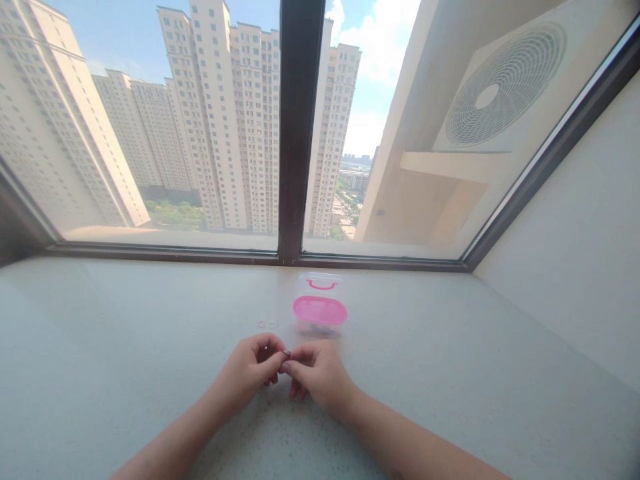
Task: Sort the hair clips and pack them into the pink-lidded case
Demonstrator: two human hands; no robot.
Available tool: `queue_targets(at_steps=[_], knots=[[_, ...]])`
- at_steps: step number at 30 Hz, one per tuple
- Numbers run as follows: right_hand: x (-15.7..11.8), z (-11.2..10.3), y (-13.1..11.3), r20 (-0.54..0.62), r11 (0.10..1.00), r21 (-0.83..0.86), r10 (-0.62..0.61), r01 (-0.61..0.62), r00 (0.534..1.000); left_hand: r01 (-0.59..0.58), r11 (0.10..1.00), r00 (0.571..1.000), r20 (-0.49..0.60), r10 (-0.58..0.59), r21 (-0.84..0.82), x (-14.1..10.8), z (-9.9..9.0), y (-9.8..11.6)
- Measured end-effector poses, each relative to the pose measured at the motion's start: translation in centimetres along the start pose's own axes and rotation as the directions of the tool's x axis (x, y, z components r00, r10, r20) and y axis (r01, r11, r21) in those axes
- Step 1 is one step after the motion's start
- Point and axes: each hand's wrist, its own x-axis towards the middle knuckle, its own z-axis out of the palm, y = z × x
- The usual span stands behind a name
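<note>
My left hand (254,363) and my right hand (320,373) meet above the pale sill, thumbs and forefingers pinched together. Between the fingertips shows a small dark, thin piece (287,353), perhaps curved; its kind is too small to make out, and the fingers cover most of it. Both hands appear closed on it. Just beyond them stands a clear plastic box (320,329) with a pink oval lid (320,310); dim contents show through its side. Two tiny pale rings (261,325) lie on the sill left of the box.
A clear panel with a pink handle (323,285) lies behind the lid, near the window frame (295,257). The speckled sill (125,333) spreads to both sides, with a white wall (565,267) at the right. Outside the glass are tall buildings and an air-conditioner unit (505,87).
</note>
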Motion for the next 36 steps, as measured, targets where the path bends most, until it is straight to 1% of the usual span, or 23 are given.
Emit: queue_targets(at_steps=[8,15,19,22,26,28,32,36], knots=[[0.0,0.0,-0.1,-0.067,1.000,0.008,-0.013,0.014,0.998,-0.017,1.000,1.000,0.007,0.017,0.001,0.1,-0.2,0.0],[0.1,0.0,-0.1,-0.081,0.999,0.042,-0.032,0.035,0.996,-0.049,0.997,0.999,0.024,0.048,0.056,0.2,-0.6,-0.3],[0.2,0.1,0.1,-0.079,0.999,0.033,-0.037,0.040,0.996,-0.075,0.987,0.997,0.016,0.073,0.139,0.1,-0.6,-0.2],[0.3,0.1,0.4,-0.079,0.999,0.023,-0.035,0.037,0.996,-0.123,0.963,0.992,0.016,0.123,0.240,0.0,-0.5,0.0],[0.3,0.1,0.4,-0.076,0.999,0.013,-0.034,0.035,0.997,-0.210,0.868,0.975,0.034,0.218,0.449,-0.2,-0.6,0.3],[0.3,0.2,0.2,-0.076,0.999,0.005,-0.038,0.038,0.996,-0.227,0.824,0.970,0.047,0.238,0.519,-0.3,-0.6,0.5],[0.2,0.4,0.2,-0.073,0.999,-0.015,-0.043,0.042,0.996,-0.219,0.794,0.973,0.069,0.219,0.567,-0.5,-0.8,0.7],[0.4,0.5,0.3,-0.080,0.999,-0.022,-0.050,0.048,0.996,-0.206,0.801,0.977,0.080,0.195,0.563,-0.5,-0.8,0.5]])
